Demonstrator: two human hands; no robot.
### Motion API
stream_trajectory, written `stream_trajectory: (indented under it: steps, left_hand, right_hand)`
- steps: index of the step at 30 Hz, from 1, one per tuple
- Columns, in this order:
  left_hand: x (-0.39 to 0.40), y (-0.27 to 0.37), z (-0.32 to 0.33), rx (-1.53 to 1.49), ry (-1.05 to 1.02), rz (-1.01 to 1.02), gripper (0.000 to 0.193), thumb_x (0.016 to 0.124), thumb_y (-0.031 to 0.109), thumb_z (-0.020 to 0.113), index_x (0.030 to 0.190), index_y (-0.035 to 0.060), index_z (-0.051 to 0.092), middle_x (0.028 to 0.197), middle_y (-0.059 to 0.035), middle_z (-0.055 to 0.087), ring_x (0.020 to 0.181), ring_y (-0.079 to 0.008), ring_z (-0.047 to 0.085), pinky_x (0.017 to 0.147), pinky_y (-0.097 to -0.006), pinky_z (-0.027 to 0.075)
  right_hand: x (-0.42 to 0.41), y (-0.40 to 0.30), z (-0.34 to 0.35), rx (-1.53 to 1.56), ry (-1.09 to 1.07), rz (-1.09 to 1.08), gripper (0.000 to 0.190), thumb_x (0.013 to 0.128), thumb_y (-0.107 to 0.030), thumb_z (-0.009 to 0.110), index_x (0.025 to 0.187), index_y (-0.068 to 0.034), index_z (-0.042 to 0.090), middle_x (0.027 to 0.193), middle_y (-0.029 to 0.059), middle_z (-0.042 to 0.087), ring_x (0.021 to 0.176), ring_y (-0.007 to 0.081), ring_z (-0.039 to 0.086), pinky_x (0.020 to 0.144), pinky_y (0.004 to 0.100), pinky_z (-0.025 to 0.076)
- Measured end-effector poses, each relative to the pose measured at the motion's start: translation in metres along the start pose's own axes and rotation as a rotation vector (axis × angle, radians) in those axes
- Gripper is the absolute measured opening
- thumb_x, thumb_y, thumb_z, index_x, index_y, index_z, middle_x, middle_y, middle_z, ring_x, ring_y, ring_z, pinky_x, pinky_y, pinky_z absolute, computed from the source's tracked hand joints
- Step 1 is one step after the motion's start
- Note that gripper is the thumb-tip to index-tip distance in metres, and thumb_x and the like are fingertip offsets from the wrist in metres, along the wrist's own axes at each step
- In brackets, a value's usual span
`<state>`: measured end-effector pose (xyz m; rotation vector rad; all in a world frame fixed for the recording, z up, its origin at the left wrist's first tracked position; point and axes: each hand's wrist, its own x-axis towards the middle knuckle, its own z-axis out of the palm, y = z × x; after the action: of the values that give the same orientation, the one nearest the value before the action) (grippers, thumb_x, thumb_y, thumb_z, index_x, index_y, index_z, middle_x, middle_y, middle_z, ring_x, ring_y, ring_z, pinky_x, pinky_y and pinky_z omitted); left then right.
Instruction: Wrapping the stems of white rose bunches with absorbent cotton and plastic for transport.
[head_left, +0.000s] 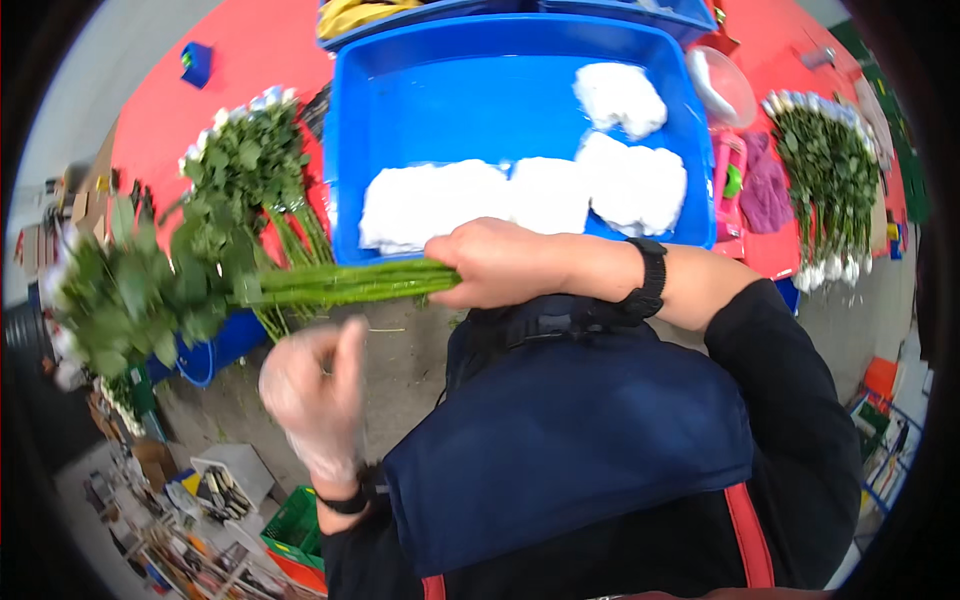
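Observation:
My right hand grips the stem ends of a bunch of long-stemmed flowers, its green stems lying sideways and its leafy heads pointing left. Below the stems is my left hand, in a thin clear glove and blurred, with the thumb raised; whether it holds anything I cannot tell. Beyond my right hand a blue plastic tray contains several wet-looking white cloth-like pads. Behind the held bunch, another leafy bunch with pale heads lies on the red table.
More flowers lie on the red table at right, with wrapped stem ends. Near them are a purple cloth and a clear plastic tub. A blue bucket stands below the held bunch. A green crate sits at lower left.

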<state>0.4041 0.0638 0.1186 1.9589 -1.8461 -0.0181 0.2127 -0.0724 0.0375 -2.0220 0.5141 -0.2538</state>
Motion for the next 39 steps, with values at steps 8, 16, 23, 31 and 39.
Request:
stream_trajectory:
  steps: [8, 16, 23, 31, 39]
  left_hand:
    - [0.033, 0.056, 0.068, 0.180, -0.800, 0.132, 0.046, 0.071, 0.024, 0.077, 0.107, 0.0021, 0.059, 0.076, -0.0175, 0.064, 0.071, -0.0357, 0.062, 0.066, -0.0394, 0.051]
    - [0.020, 0.022, 0.131, -0.595, -0.834, -0.567, 0.024, 0.085, 0.024, 0.068, 0.082, 0.0033, 0.057, 0.063, 0.0025, 0.052, 0.055, -0.0090, 0.049, 0.053, -0.0290, 0.043]
    - [0.024, 0.038, 0.150, -0.933, -0.842, -0.699, 0.026, 0.086, 0.022, 0.067, 0.070, 0.0071, 0.054, 0.054, 0.0030, 0.048, 0.044, -0.0067, 0.042, 0.042, -0.0255, 0.034]
    - [0.036, 0.041, 0.152, -1.058, -0.799, -0.743, 0.017, 0.086, 0.017, 0.067, 0.078, 0.0058, 0.058, 0.052, 0.0018, 0.046, 0.043, -0.0072, 0.040, 0.043, -0.0236, 0.033]
    - [0.066, 0.066, 0.162, -1.068, -0.923, -0.684, 0.017, 0.085, 0.018, 0.069, 0.082, 0.0054, 0.058, 0.056, 0.0017, 0.047, 0.045, -0.0077, 0.041, 0.042, -0.0236, 0.033]
  right_hand:
    - [-0.030, 0.014, 0.004, -0.050, -0.210, -0.001, 0.025, 0.073, -0.021, 0.067, 0.079, 0.002, 0.060, 0.071, 0.0186, 0.063, 0.071, 0.0362, 0.062, 0.063, 0.0423, 0.049]
    - [-0.054, 0.102, -0.062, -0.288, 0.040, 0.341, 0.019, 0.074, -0.018, 0.064, 0.082, 0.000, 0.066, 0.081, 0.0165, 0.066, 0.077, 0.0326, 0.064, 0.069, 0.0412, 0.051]
    - [-0.052, 0.132, -0.018, -0.776, -0.251, 0.170, 0.012, 0.068, -0.016, 0.066, 0.075, -0.006, 0.067, 0.081, 0.0144, 0.066, 0.078, 0.0326, 0.065, 0.069, 0.0422, 0.052]
    - [-0.072, 0.135, -0.098, 0.609, 0.164, 0.591, 0.014, 0.081, -0.014, 0.060, 0.086, -0.003, 0.066, 0.085, 0.0082, 0.068, 0.080, 0.0193, 0.065, 0.072, 0.0365, 0.049]
    - [-0.094, 0.118, -0.104, 1.447, 0.516, 0.377, 0.019, 0.088, -0.016, 0.058, 0.104, -0.007, 0.058, 0.095, 0.0022, 0.062, 0.086, 0.0128, 0.059, 0.083, 0.0307, 0.048]
